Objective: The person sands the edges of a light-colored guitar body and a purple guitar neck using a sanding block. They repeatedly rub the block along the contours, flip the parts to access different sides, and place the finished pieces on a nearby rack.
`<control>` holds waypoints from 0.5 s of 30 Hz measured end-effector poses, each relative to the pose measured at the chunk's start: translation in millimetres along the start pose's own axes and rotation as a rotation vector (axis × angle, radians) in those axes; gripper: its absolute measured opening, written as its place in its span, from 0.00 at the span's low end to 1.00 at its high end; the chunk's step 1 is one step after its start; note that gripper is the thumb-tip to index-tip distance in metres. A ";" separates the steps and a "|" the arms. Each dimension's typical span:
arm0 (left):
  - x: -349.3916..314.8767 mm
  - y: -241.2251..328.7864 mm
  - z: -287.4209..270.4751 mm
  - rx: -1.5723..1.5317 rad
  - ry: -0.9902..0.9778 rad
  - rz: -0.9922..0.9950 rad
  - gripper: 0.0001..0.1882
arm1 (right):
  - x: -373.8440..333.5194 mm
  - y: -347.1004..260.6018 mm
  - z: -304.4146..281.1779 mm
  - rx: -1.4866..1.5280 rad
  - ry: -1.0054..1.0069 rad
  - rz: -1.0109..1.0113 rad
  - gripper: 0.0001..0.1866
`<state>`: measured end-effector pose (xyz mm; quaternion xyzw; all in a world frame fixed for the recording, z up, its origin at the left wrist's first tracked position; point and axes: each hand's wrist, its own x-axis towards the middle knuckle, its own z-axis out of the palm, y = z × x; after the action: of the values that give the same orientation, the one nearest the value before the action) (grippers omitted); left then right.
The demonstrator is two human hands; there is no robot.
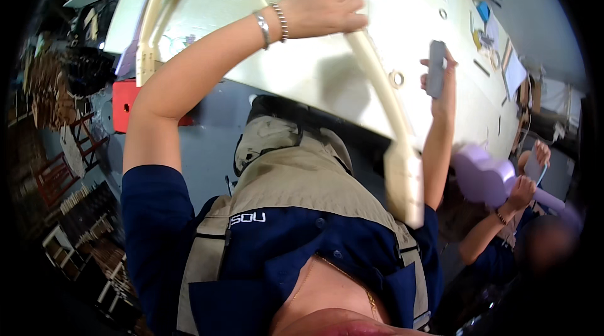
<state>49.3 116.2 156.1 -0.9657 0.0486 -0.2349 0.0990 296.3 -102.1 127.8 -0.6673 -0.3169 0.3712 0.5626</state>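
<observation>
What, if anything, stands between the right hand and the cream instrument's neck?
Nothing visible blocks it. The right hand holds a grey block apart from the neck, which the left hand grips. The small ring seen between block and neck appears to lie on the white tabletop below.

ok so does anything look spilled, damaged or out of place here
Nothing stands out as spilled or broken. The left hand grips a cream guitar by its neck, and the right hand holds a grey block. The guitar is blurred, so I can't rule out small flaws.
</observation>
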 end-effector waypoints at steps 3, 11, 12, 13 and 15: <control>-32.9 3.0 43.0 0.017 -0.055 0.093 0.07 | -22.4 17.7 20.1 -0.049 -0.028 -0.003 0.27; -73.8 15.8 92.4 0.096 -0.084 0.098 0.14 | -82.3 65.5 63.9 -0.511 -0.082 -0.063 0.25; -77.7 15.1 93.7 0.089 -0.087 0.081 0.15 | -86.6 74.7 66.4 -0.549 -0.062 -0.120 0.25; -75.5 13.6 94.5 0.083 -0.086 0.065 0.17 | -92.9 79.3 68.8 -0.577 -0.053 -0.119 0.25; -66.6 13.9 85.3 0.084 -0.097 0.083 0.16 | -102.7 85.0 72.5 -0.635 -0.036 -0.129 0.25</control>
<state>29.3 126.3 49.3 -0.9681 0.0739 -0.1854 0.1515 181.2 -165.2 51.7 -0.7813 -0.4685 0.2290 0.3429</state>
